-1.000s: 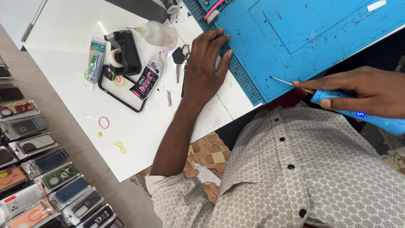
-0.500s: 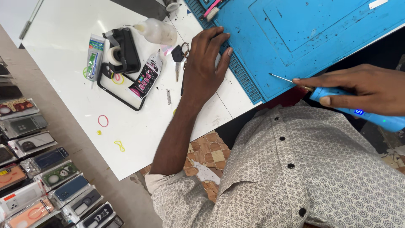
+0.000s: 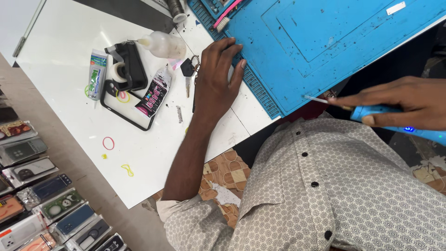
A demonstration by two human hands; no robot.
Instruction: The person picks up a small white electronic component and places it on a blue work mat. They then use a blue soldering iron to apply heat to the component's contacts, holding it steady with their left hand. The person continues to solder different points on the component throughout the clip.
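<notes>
Our right hand (image 3: 399, 104) grips the blue screwdriver (image 3: 395, 123) — tip toward the blue mat (image 3: 325, 42); our left hand (image 3: 216, 79) lies flat, open, empty.

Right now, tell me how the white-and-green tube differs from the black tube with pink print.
The white-and-green tube lies left of the black tape dispenser; the black tube with pink print lies right of it, nearer the left hand. The first looks smooth, the black one crumpled. Both lie on the white table.
</notes>
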